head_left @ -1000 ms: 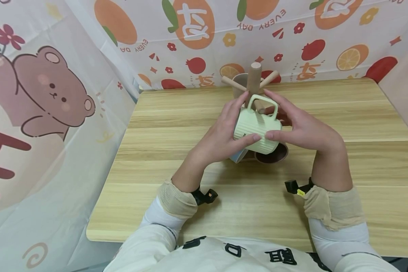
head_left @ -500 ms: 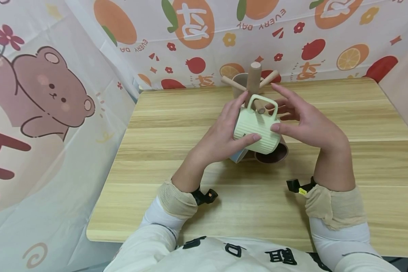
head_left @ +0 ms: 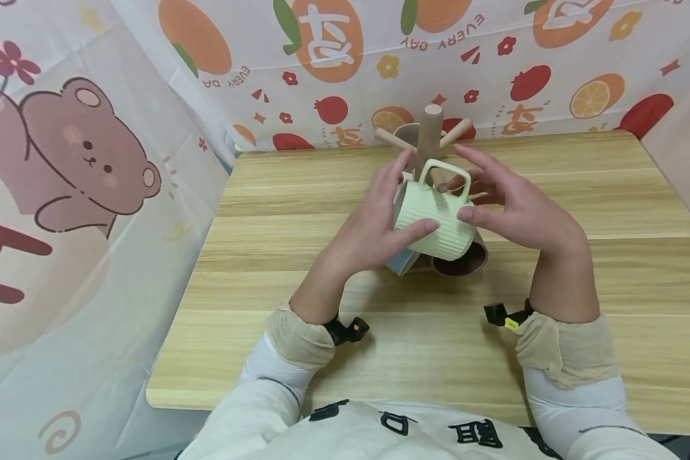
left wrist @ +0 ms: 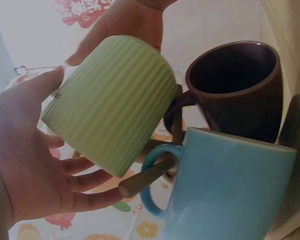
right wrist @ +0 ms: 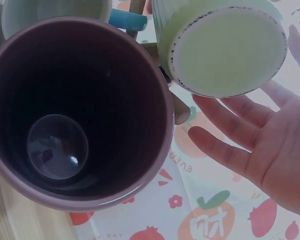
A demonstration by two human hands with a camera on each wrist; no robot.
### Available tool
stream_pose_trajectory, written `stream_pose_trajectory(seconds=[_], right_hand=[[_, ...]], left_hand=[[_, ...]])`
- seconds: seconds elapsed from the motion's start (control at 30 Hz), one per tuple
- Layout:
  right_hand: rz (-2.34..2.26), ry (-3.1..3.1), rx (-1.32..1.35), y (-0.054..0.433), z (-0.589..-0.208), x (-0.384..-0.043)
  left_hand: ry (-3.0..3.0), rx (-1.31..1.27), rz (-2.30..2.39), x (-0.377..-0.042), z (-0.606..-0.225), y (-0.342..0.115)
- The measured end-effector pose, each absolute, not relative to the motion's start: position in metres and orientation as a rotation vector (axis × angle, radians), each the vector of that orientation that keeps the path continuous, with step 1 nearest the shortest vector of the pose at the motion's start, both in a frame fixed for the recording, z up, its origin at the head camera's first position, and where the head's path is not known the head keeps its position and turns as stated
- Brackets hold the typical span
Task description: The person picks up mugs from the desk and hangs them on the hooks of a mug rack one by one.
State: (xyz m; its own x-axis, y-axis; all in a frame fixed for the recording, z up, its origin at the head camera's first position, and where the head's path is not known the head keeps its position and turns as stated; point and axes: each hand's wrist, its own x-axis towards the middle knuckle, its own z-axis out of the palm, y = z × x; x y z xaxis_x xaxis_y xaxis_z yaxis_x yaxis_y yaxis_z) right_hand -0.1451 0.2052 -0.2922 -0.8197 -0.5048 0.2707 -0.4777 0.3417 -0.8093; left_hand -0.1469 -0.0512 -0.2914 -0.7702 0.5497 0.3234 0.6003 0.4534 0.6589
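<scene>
A pale green ribbed mug [head_left: 437,233] hangs tilted on its side, its handle around a peg of a wooden mug tree [head_left: 431,131]. At its rim end, my left hand [head_left: 368,223] has loosely spread fingers, the thumb lying near or against the ribbed side. By the base end is my right hand [head_left: 520,207], fingers relaxed and the thumb tip close to the mug; contact is unclear. The right wrist view shows the mug's base [right wrist: 229,52] with the fingers just below and beside it. Below hang a blue mug [left wrist: 230,190] and a dark brown mug [left wrist: 240,112].
Behind the post is another mug [head_left: 405,133], mostly hidden. Two upper pegs [head_left: 457,132] stick out near my fingertips. The mug tree stands toward the back of a wooden table [head_left: 264,211], close to a printed cloth backdrop [head_left: 333,38].
My right hand has drawn away to the right from the green mug. The left hand has eased slightly left, baring more of the rim. The mug stays on its peg.
</scene>
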Motion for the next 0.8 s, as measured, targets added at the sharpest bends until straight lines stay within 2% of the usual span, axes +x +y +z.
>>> stream_pose_trajectory(seconds=[0.23, 0.47, 0.8], right_hand=[[-1.492, 2.524, -0.864, 0.205, -0.294, -0.146], [-1.497, 2.480, -0.903, 0.203, -0.297, -0.149], [-1.771, 2.249, -1.001, 0.208, -0.302, -0.153]], left_hand=[[-2.601, -0.994, -1.327, -0.153, -0.285, -0.048], [-2.547, -0.931, -1.646, -0.163, -0.285, -0.039], [-2.438, -0.894, -1.985, -0.170, -0.280, -0.034]])
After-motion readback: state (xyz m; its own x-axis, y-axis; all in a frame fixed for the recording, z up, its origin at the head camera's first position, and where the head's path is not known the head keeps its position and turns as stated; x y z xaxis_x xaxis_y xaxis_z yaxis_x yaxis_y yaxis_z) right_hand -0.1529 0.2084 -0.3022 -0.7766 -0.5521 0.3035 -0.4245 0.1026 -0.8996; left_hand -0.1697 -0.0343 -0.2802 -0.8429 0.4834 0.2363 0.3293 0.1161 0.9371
